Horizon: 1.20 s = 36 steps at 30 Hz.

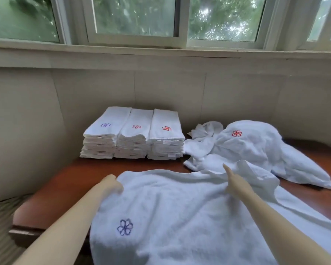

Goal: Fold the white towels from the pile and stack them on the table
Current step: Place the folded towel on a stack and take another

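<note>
Towel (180, 207) number next lies spread out, rumpled, under both hands, and its near part hangs over the table edge toward the person. The left hand (113, 183) is curled into a fist on the far left corner and grips the cloth there. The right hand (235, 181) lies on the far edge with its fingers stretched straight, seemingly pressing rather than gripping; a loose fold of cloth stands up just beyond its fingertips. A blue flower mark (125, 227) shows on the cloth, nearer the person than the left hand.

The step in hand looks like laying out and squaring this towel before the first fold. Several folds and the stacking are yet to come, and more towels wait. The next move probably calls for the right hand to take hold of the far right corner, which is bunched beyond it, and pull the far edge taut against the left hand's grip.

Beyond the right hand and to its right sits the unfolded pile (246, 148), touching or overlapping the spread towel, so that corner could snag or drag a loose towel along. Beyond the left hand, well apart, three neat stacks (132, 134) stand side by side against the wall. Bare table (65, 184) shows between the left hand and the stacks and off to its left, which gives the freest room; the table's left edge is near that hand.
</note>
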Motion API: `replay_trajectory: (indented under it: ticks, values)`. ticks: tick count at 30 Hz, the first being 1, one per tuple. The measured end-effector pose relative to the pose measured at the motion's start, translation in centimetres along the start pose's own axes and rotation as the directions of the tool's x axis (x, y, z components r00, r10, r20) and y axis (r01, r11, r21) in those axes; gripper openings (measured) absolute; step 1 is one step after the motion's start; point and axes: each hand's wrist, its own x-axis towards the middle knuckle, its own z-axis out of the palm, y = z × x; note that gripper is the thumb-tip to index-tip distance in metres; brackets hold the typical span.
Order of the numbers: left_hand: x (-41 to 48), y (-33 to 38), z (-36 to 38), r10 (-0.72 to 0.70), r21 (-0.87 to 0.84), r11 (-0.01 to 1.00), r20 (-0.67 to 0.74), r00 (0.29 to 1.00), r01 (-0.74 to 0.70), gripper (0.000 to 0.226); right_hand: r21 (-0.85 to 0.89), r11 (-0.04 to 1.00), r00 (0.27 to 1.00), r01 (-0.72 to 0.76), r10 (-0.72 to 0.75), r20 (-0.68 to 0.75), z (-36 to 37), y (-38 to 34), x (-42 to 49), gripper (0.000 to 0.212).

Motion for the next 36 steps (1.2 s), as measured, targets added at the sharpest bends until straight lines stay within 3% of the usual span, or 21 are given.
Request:
replay_trajectory:
  ticks: [2,3,5,7,9,12,15,17,18,19,21,22,24,26,30,36]
  values:
    - [0.1,0.8,-0.2,0.096,0.157,0.983,0.0,0.995,-0.095,0.016,-0.086,0.996,0.999,-0.002,0.005,0.038,0.0,0.6,0.9,0.078]
    - [0.2,1.3,-0.3,0.124,0.226,0.967,-0.009,0.992,-0.119,0.01,-0.144,0.99,0.998,0.008,0.001,0.061,0.0,0.7,1.3,0.07]
    - [0.5,2.2,-0.9,0.172,0.322,0.937,-0.086,0.981,-0.136,0.018,-0.228,0.973,0.998,0.02,-0.004,0.07,0.0,0.8,2.1,0.052]
    - [0.7,2.7,-2.1,0.208,0.308,0.943,-0.248,0.946,-0.126,0.02,-0.173,0.984,0.999,-0.038,0.031,-0.042,-0.5,0.8,2.8,0.035]
    - [0.9,3.4,-3.6,0.297,0.262,0.945,-0.441,0.847,-0.195,0.018,0.057,0.994,0.954,-0.091,0.103,-0.281,-2.2,1.0,3.6,0.02]
    - [0.4,5.8,-7.2,0.38,0.113,0.9,-0.678,0.63,-0.421,0.017,0.342,0.939,0.794,-0.025,0.226,-0.565,-6.9,1.2,4.6,0.026]
    - [-1.1,7.6,-10.3,0.471,0.13,0.764,-0.782,0.409,-0.632,0.008,0.486,0.867,0.656,0.109,0.305,-0.691,-10.7,0.5,3.7,0.025]
    - [-2.0,7.0,-11.0,0.52,0.197,0.728,-0.783,0.342,-0.657,0.02,0.476,0.866,0.614,0.151,0.295,-0.732,-10.9,0.3,2.2,0.023]
    - [-2.4,6.3,-10.8,0.565,0.218,0.719,-0.737,0.372,-0.661,0.025,0.472,0.867,0.609,0.158,0.291,-0.738,-10.2,0.3,1.3,0.022]
    - [-2.9,5.5,-9.9,0.629,0.245,0.715,-0.635,0.449,-0.655,0.028,0.476,0.867,0.619,0.146,0.295,-0.727,-8.9,0.5,0.3,0.021]
    - [-3.5,2.9,-6.9,0.702,0.489,0.681,-0.223,0.676,-0.546,0.029,0.487,0.872,0.709,0.056,0.309,-0.634,-5.1,1.6,-1.8,0.018]
    - [-3.7,1.3,-5.2,0.645,0.625,0.606,-0.025,0.763,-0.492,0.027,0.472,0.881,0.776,-0.014,0.307,-0.55,-2.9,2.4,-2.8,0.018]
    - [-4.3,-1.8,-2.1,0.519,0.757,0.482,0.158,0.84,-0.441,0.023,0.34,0.93,0.881,-0.142,0.275,-0.385,1.1,4.2,-4.8,0.019]
    - [-4.4,-3.7,-0.3,0.513,0.777,0.472,0.142,0.846,-0.417,0.023,0.227,0.954,0.916,-0.197,0.262,-0.304,3.3,5.3,-6.2,0.016]
    - [-4.7,-4.2,0.5,0.594,0.815,0.432,0.065,0.802,-0.386,0.027,0.225,0.949,0.916,-0.219,0.28,-0.288,2.9,5.4,-7.5,0.018]
    - [-5.3,-4.4,0.6,0.574,0.828,0.435,0.049,0.817,-0.355,0.028,0.135,0.966,0.923,-0.222,0.253,-0.289,2.6,5.2,-8.3,0.014]
